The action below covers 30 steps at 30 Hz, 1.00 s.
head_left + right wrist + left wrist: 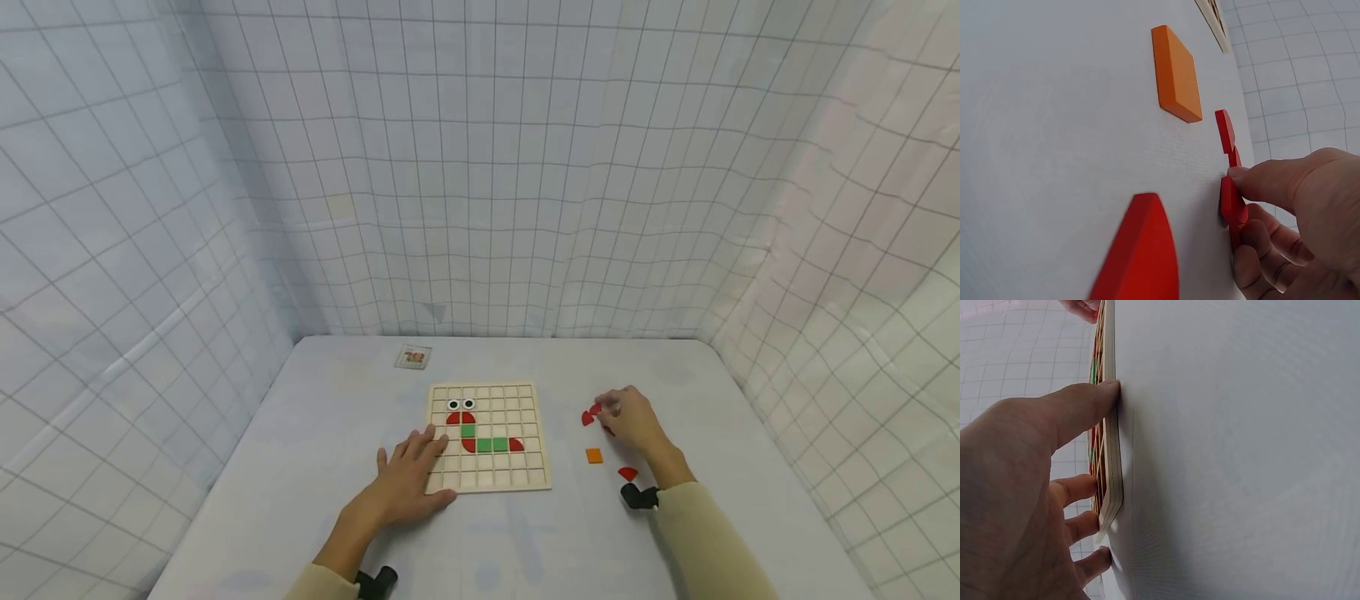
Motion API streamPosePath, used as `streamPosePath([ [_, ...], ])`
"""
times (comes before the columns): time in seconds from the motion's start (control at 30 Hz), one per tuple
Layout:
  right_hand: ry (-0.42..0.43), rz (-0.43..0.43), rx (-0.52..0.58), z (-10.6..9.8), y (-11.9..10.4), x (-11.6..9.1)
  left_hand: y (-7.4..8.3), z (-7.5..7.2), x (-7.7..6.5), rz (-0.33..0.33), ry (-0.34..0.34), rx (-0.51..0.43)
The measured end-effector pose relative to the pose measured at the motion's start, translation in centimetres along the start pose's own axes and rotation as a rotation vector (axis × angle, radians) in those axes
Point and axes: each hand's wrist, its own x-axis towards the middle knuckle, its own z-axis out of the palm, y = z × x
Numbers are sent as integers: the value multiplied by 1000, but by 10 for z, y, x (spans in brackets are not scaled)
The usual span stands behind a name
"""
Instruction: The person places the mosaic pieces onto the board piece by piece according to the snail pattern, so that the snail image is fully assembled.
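A wooden grid board [525, 479] lies on the table, with two eye tiles [461, 404], red quarter-round tiles [468, 446] and green square tiles [492, 445] set in it. My left hand [408, 479] rests at the board's near left corner, its thumb against the near edge and its other fingers spread along the left side. To the right of the board, my right hand [630, 417] pinches a red quarter-round tile [596, 409] at its fingertips. Other red tiles [1226, 131] lie close to these fingers; the fingers partly hide them.
An orange square tile [594, 456] lies between the board and the right forearm. Another red tile [627, 474] sits near the right wrist. Behind the board's left side is a small picture card [413, 357]. White gridded sheets [450, 167] surround the table.
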Motion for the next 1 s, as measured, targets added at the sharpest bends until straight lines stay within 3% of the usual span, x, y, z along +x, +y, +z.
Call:
streamPosePath([
  [0.23,1,-13,-17,-2,-4,-1,0,2,-1,-1,-1,-2],
  [0.7,-1,21,82,0,-7,-1,0,-1,0,-2,-10,-2],
  [1.0,69,-17,64,7,-14,-2,0,0,-1,2,-2,-3],
])
